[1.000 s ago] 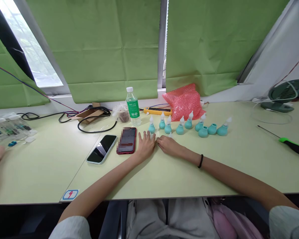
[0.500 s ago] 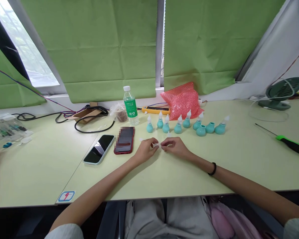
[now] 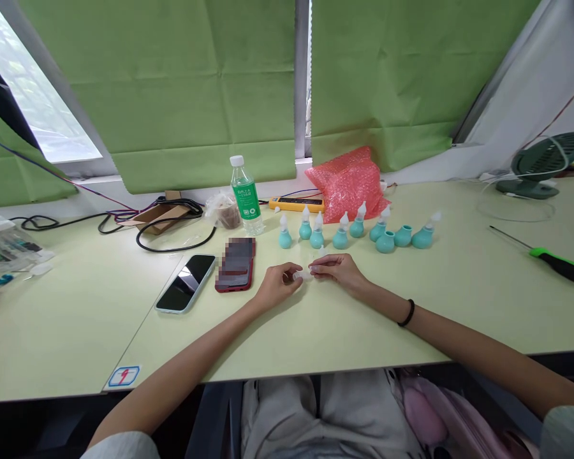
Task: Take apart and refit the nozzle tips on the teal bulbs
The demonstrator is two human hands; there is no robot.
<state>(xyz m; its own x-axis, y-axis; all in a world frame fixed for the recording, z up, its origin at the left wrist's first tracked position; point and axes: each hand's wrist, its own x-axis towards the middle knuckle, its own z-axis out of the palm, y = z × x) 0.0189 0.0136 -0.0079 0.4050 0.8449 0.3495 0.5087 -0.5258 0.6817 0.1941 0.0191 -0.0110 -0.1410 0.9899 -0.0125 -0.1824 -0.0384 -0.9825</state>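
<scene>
The left hand [image 3: 278,285] pinched one clear piece [image 3: 305,275] between thumb and fingers, just above the table [image 3: 287,338]. The right hand [image 3: 342,273] had its fingertips drawn narrow at the piece's other end; whether they gripped it, I could not tell. Behind stood nine teal bulbs [image 3: 340,241], seven with clear tips [image 3: 344,219], two without. Two phones [image 3: 186,284] lay left, one bottle [image 3: 247,201] beyond them, one screwdriver [image 3: 562,266] far right.
</scene>
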